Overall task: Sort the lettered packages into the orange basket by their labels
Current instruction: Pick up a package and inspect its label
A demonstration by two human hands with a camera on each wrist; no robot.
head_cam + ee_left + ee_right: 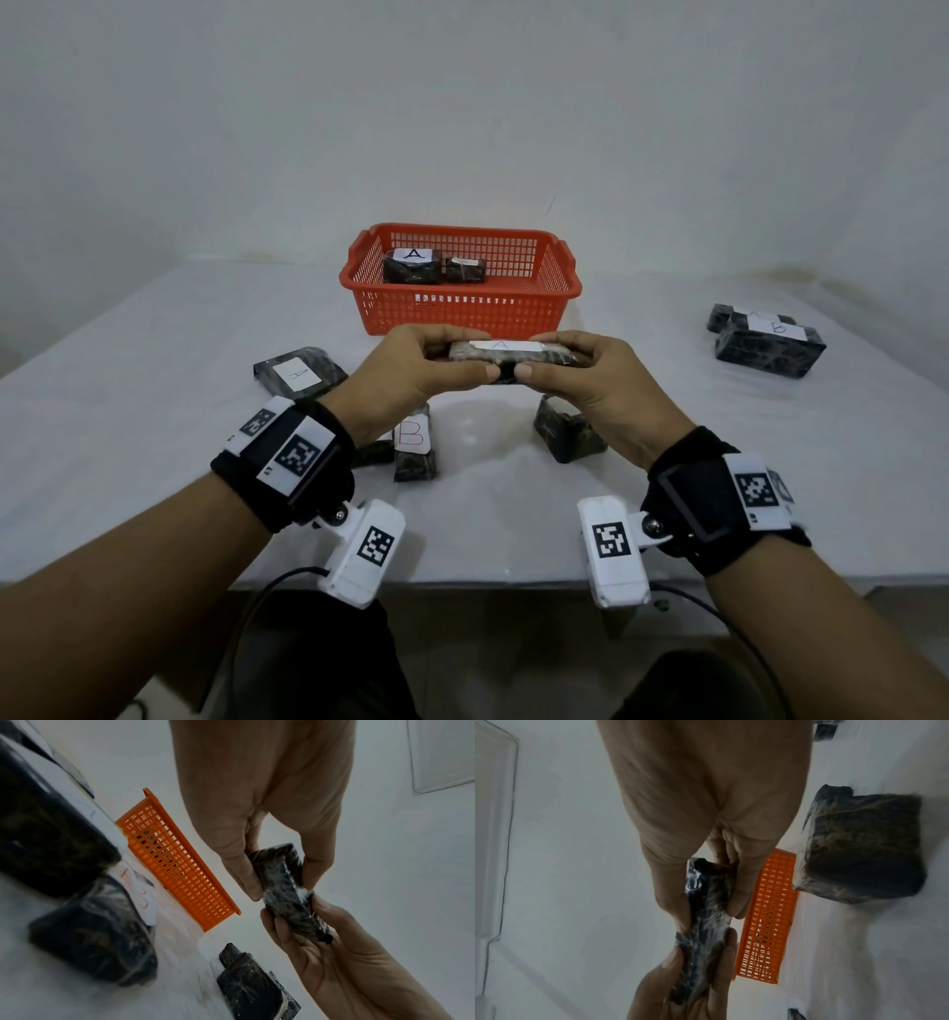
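Both hands hold one flat dark package (506, 354) with a white label marked A, above the table in front of the orange basket (462, 308). My left hand (436, 360) pinches its left end, my right hand (560, 360) its right end. The left wrist view shows the package (285, 890) between thumb and fingers; the right wrist view shows the package (706, 923) edge-on. Inside the basket lie a package marked A (412, 264) and a second package (464, 269) with an unreadable label. Another A package (298, 372) lies at left on the table, a B package (415, 444) under my left wrist.
A dark package (565, 434) with its label hidden sits under my right hand. Two stacked packages (767, 342), the top one marked B, lie at the right. The white table (154, 462) meets a white wall behind the basket; its front edge is near my wrists.
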